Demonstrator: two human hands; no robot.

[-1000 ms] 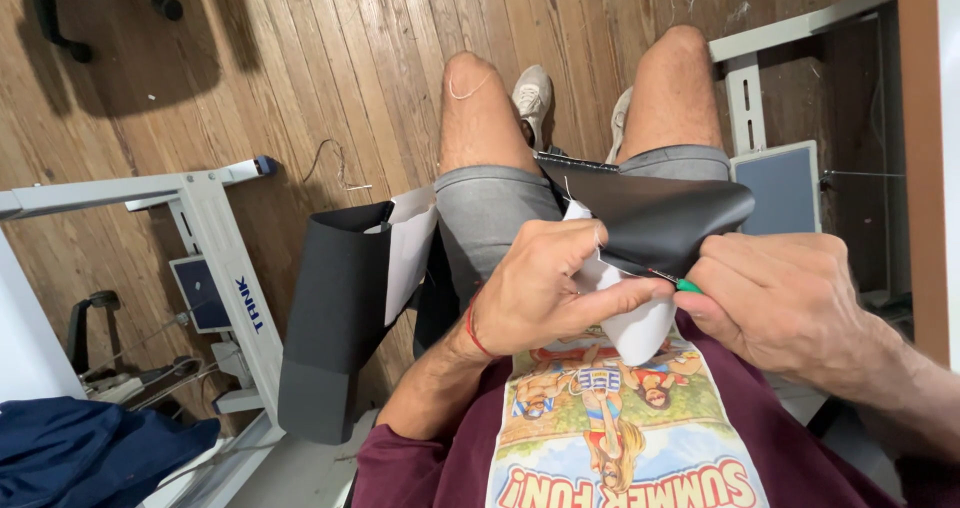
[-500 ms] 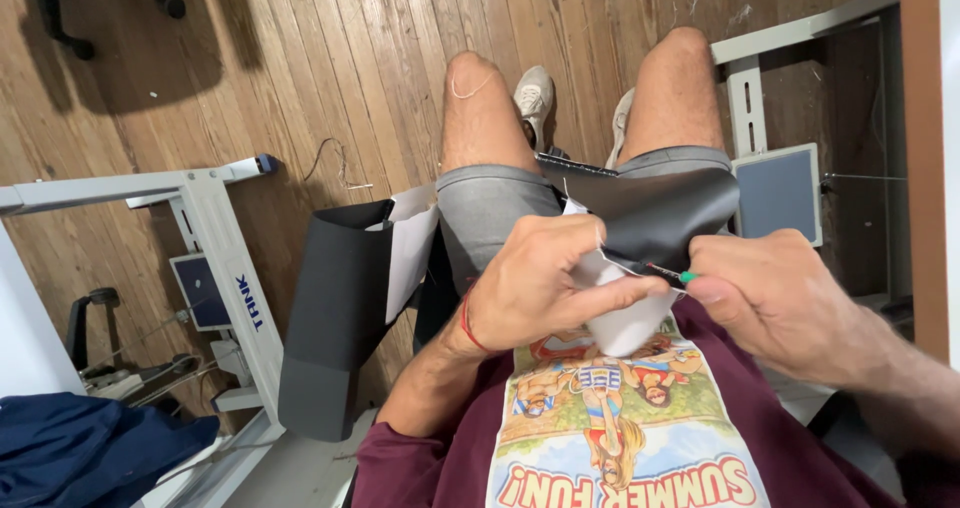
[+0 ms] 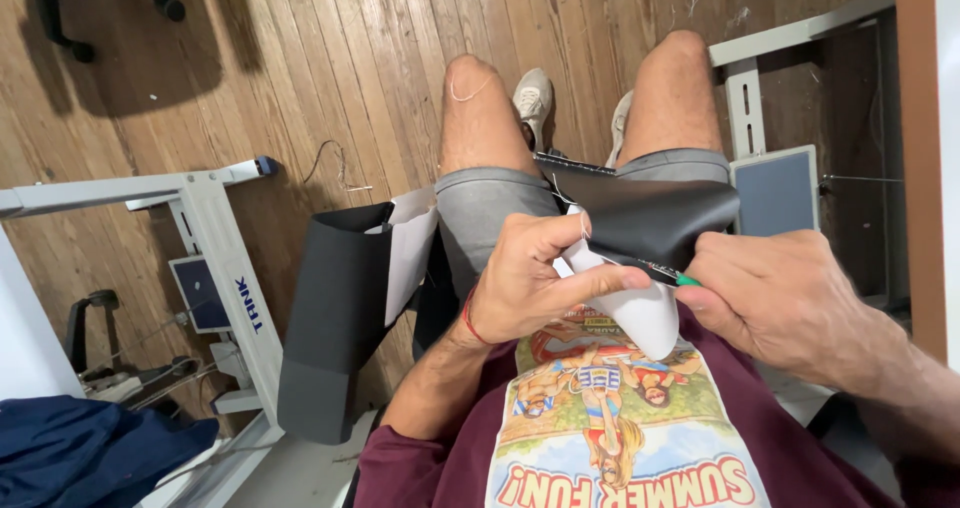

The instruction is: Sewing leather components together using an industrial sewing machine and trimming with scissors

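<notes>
Black leather-like sheet (image 3: 655,223) with white underside draped across the lap's right thigh, its white rounded flap (image 3: 640,313) folded toward the shirt, left hand (image 3: 535,283) closed pinching that flap, right hand (image 3: 785,303) curled around a thin green-tipped tool (image 3: 665,273) touching the fold

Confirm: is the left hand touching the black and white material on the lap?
Touching. The head view shows the left hand pinching the material, fingers pressed on its white underside.

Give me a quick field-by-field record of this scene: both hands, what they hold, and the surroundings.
left hand: pinches the white underside of the folded black sheet material
right hand: grips a slim green-tipped tool, its tip at the fold
posture: seated, material across the lap
beside left leg: a hanging black sheet
floor: wooden planks
</notes>
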